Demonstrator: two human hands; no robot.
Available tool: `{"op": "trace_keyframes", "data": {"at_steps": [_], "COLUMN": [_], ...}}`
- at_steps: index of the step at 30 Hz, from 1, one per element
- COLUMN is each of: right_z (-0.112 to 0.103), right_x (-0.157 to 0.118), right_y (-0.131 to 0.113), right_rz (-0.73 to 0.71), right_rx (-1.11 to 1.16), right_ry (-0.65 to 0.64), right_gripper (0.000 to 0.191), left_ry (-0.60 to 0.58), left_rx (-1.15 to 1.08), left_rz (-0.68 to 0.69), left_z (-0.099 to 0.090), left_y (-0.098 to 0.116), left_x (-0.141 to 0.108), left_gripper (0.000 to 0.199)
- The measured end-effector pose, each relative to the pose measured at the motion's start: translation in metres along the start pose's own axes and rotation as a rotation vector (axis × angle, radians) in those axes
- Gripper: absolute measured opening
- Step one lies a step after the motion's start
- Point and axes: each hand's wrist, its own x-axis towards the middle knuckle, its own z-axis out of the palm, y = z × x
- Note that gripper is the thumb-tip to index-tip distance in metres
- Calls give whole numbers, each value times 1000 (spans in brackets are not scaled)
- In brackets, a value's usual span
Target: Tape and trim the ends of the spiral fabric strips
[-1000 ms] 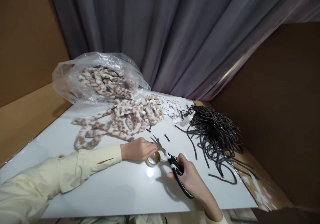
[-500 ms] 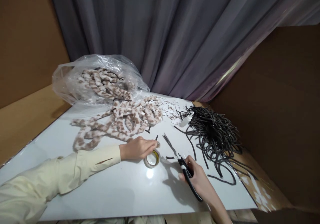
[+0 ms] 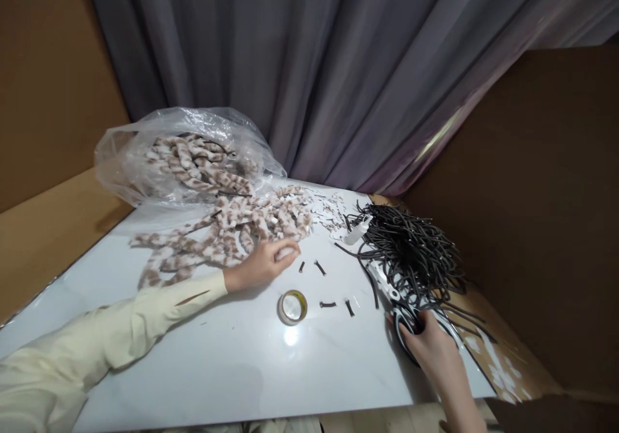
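My right hand [image 3: 435, 342] is wrapped round the black handles of a pair of scissors [image 3: 385, 284] at the right, whose pale blades lie beside a heap of black cords [image 3: 416, 246]. My left hand [image 3: 261, 265] is over the near edge of brown-and-white fluffy strips [image 3: 232, 226]. Its thumb and fingers are bent together, and what they hold, if anything, is hidden. Between the hands lie several short black pieces [image 3: 327, 304]. A roll of tape [image 3: 292, 308] rests flat just below my left hand, apart from it.
At the back left, a clear plastic bag [image 3: 126, 168] holds more fluffy strips. A small white bottle [image 3: 358, 231] leans by the cords. Paper scraps [image 3: 331, 210] lie behind it on the white table [image 3: 203, 368]. Cardboard walls [image 3: 512, 194] and a grey curtain [image 3: 271, 52] surround the table.
My right hand has moved right with the scissors, to the cords. My left hand has shifted up and left, away from the tape. Another short black piece now lies right of the tape.
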Motion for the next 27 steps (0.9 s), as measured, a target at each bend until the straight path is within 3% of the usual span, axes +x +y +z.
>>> {"op": "trace_keyframes", "data": {"at_steps": [4,10,15,17,19,21,23,25,27], "right_z": [2,17,15,7,-1,-8,-11,-12,-11], "right_x": [9,32,50,47,33,8,-23,-49,-60], "right_y": [21,35,30,14,-14,-50,-89,-121,-143], "right_rz": [-22,-200,-241,-246,-260,-403,-707,-1011,-1168], "right_rx": [51,93,-122,-240,-308,-200,-14,77,104], "right_ry": [22,180,111,112,217,264,141,-86,-196], "right_gripper": [33,31,26,30,37,41,41,44,40], "left_ry": [73,95,86,88,97,114,146,184,236], "left_rx": [-53,3,-108,-144,-144,-120,-82,-30,20], "left_rz": [-171,-344,-451,-480,-502,-528,-554,-559,-539], "left_z": [-34,-82,-118,-131,-143,-155,-166,-177,-187], "left_y": [7,13,19,25,31,36,39,40,39], "left_x": [22,41,42,41,38,34,29,24,19], "left_gripper": [24,29,33,31,29,28,30,33,33]}}
